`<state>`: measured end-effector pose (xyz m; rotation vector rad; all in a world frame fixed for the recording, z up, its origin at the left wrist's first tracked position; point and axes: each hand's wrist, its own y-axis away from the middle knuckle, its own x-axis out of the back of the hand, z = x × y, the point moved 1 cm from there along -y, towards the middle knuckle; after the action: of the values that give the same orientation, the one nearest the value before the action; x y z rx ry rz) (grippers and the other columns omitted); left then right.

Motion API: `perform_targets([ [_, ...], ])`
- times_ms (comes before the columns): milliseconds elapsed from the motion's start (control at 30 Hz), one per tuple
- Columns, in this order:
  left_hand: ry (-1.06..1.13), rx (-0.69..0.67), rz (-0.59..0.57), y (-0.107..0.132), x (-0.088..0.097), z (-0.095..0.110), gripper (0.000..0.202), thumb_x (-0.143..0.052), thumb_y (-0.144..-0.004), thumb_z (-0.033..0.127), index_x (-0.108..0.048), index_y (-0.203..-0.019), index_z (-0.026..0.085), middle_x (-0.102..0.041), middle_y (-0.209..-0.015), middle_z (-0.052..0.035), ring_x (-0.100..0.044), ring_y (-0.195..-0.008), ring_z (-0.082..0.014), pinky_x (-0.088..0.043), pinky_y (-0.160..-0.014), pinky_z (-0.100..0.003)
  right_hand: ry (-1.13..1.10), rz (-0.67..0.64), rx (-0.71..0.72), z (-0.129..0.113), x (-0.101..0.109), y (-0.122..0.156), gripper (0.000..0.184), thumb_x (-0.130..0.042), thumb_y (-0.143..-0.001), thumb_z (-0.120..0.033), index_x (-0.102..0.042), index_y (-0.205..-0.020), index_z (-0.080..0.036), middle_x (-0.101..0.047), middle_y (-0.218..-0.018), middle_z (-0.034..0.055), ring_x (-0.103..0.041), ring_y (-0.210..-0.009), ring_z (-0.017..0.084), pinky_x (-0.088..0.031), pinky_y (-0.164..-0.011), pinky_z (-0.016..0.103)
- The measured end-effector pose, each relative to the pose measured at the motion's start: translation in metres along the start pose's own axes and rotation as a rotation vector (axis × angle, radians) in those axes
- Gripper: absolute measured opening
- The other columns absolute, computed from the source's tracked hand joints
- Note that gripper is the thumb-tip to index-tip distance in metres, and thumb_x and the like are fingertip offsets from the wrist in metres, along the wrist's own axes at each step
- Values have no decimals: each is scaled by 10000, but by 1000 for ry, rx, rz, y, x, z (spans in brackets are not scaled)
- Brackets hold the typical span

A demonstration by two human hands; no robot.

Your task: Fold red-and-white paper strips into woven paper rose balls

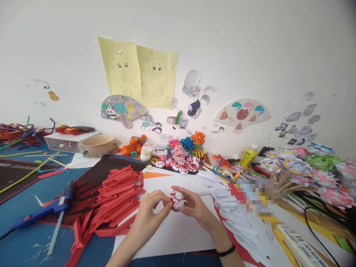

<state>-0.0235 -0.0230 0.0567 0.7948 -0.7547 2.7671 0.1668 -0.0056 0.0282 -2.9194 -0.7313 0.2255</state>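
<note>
A small red-and-white folded paper flower (177,200) is held between both hands above a white sheet of paper (172,235). My left hand (154,209) pinches its left side with thumb and forefinger. From the right, the thumb and fingers of my right hand (196,207) curve around the flower and grip it. Folded red paper strips (119,198) lie heaped left of my left hand. Folded white paper strips (239,218) are spread to the right of my right hand. Finished-looking red-and-white paper flowers (183,167) sit in a cluster behind the sheet.
A blue glue gun (59,204) with a glue stick lies at the left. Behind stand a beige bowl (97,144), a small jar (146,153) and a yellow bottle (248,157). A bunch of paper flowers on sticks (300,167) fills the right. A white box (300,244) lies front right.
</note>
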Motion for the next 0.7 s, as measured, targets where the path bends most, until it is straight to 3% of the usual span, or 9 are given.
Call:
perform_targets([
  [200, -35, 18, -63, 3, -4, 8, 196, -530, -902, 243, -607, -727, 200, -654, -754, 5, -540, -707, -150, -358, -789, -308, -34, -16, -73, 6, -7, -4, 562, -734, -771, -417, -566, -1262, -199, -679, -950, 79, -644, -767, 185, -526, -711, 353],
  [400, -65, 29, -35, 5, -5, 9, 154, -534, -879, 190, -596, -738, 201, -637, -775, 8, -543, -761, -161, -333, -753, -300, -121, 12, -56, 11, -7, -6, 451, -800, -702, -316, -646, -1095, -159, -680, -816, 37, -629, -663, 148, -537, -672, 320],
  [700, -62, 50, -52, 4, -2, 9, 137, -543, -857, 179, -596, -733, 205, -638, -770, 18, -491, -694, -143, -338, -739, -296, -155, 30, -2, 8, -7, -6, 419, -818, -671, -253, -664, -1053, -172, -659, -824, 16, -597, -691, 130, -518, -644, 265],
])
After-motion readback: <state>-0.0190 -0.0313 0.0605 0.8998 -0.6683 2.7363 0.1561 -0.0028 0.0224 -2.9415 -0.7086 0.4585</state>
